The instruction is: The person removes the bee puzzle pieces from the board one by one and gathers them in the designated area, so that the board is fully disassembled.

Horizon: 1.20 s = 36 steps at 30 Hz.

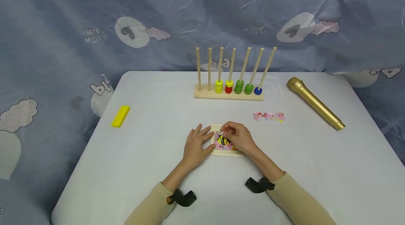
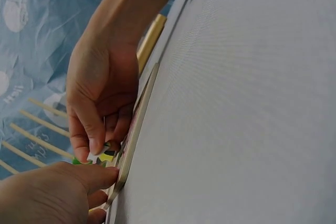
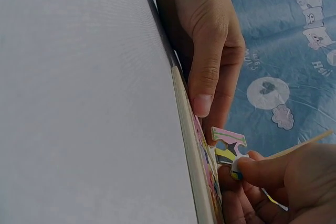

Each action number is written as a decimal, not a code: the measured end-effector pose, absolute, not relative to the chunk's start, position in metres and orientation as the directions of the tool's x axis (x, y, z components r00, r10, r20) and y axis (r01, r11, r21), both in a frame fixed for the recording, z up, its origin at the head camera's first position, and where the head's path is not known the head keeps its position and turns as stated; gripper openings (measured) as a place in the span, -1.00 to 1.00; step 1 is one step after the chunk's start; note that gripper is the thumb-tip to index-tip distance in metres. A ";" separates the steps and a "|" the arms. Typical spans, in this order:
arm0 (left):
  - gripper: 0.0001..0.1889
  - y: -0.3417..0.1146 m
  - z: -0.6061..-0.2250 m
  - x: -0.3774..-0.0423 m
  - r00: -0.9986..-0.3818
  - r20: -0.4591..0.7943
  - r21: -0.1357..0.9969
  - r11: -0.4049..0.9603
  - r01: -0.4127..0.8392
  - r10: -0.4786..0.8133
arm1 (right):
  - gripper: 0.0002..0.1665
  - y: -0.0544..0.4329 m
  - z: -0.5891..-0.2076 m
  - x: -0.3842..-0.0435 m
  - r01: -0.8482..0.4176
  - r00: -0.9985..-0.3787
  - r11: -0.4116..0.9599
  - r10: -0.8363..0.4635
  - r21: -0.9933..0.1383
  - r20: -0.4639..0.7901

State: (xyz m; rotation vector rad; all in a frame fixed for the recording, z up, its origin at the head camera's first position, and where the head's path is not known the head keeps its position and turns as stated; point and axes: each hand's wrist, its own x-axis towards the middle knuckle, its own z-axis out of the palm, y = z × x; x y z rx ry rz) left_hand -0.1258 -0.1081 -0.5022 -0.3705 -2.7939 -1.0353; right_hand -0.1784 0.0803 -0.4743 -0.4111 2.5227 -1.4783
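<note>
A small jigsaw puzzle in a pale wooden frame (image 1: 227, 153), with a bee picture on pink, lies flat on the white table. My left hand (image 1: 194, 150) rests at the frame's left side, fingers spread, the thumb touching its edge. Above the picture, my right hand (image 1: 239, 137) pinches a jigsaw piece (image 3: 226, 156) between thumb and fingers. In the right wrist view this pink, yellow and black piece is tilted up over the frame. The right hand hides the frame's upper right part in the head view.
Several loose pink jigsaw pieces (image 1: 269, 116) lie right of the frame. Behind stands a wooden peg rack (image 1: 228, 96) with coloured beads. A gold microphone (image 1: 316, 104) lies at the right, and a yellow block (image 1: 121, 116) at the left.
</note>
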 end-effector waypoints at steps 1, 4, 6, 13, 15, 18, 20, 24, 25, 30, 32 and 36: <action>-0.51 -0.107 -0.502 -0.127 -0.959 0.215 0.619 0.734 0.280 0.185 | -0.91 0.082 -0.475 -0.179 -0.141 -0.948 0.461 -0.319 -0.876 -0.016; -0.51 -0.105 -0.503 -0.126 -0.957 0.226 0.618 0.732 0.285 0.182 | -0.90 0.084 -0.476 -0.178 -0.132 -0.950 0.428 -0.311 -0.894 -0.009; -0.52 -0.107 -0.504 -0.124 -0.957 0.230 0.622 0.730 0.282 0.174 | -0.89 0.083 -0.475 -0.178 -0.118 -0.949 0.394 -0.314 -0.912 -0.013; -0.52 -0.105 -0.506 -0.116 -0.956 0.239 0.637 0.717 0.285 0.168 | -0.87 0.088 -0.464 -0.172 -0.088 -0.950 0.328 -0.311 -0.940 -0.020; -0.52 -0.105 -0.505 -0.118 -0.954 0.253 0.638 0.713 0.290 0.162 | -0.86 0.091 -0.456 -0.176 -0.102 -0.950 0.333 -0.311 -0.937 -0.007; -0.52 -0.104 -0.503 -0.120 -0.953 0.260 0.647 0.706 0.290 0.154 | -0.85 0.099 -0.446 -0.182 -0.101 -0.952 0.343 -0.305 -0.934 -0.009; -0.52 -0.102 -0.502 -0.120 -0.954 0.255 0.652 0.701 0.289 0.155 | -0.84 0.109 -0.440 -0.184 -0.095 -0.954 0.347 -0.299 -0.933 -0.015; -0.51 -0.103 -0.503 -0.121 -0.955 0.251 0.657 0.696 0.288 0.159 | -0.81 0.130 -0.432 -0.191 -0.088 -0.963 0.342 -0.271 -0.936 -0.009; -0.51 -0.103 -0.503 -0.121 -0.955 0.250 0.657 0.696 0.289 0.160 | -0.80 0.137 -0.431 -0.193 -0.090 -0.966 0.339 -0.259 -0.936 -0.001; -0.51 -0.103 -0.504 -0.122 -0.955 0.249 0.658 0.695 0.290 0.163 | -0.76 0.170 -0.429 -0.202 -0.085 -0.982 0.360 -0.187 -0.929 0.018; -0.51 -0.103 -0.504 -0.121 -0.955 0.246 0.661 0.692 0.289 0.164 | -0.76 0.181 -0.429 -0.205 -0.071 -0.986 0.389 -0.167 -0.919 0.006; -0.51 -0.101 -0.503 -0.120 -0.958 0.243 0.664 0.693 0.280 0.154 | -0.73 0.196 -0.429 -0.210 -0.019 -0.986 0.453 -0.156 -0.891 -0.058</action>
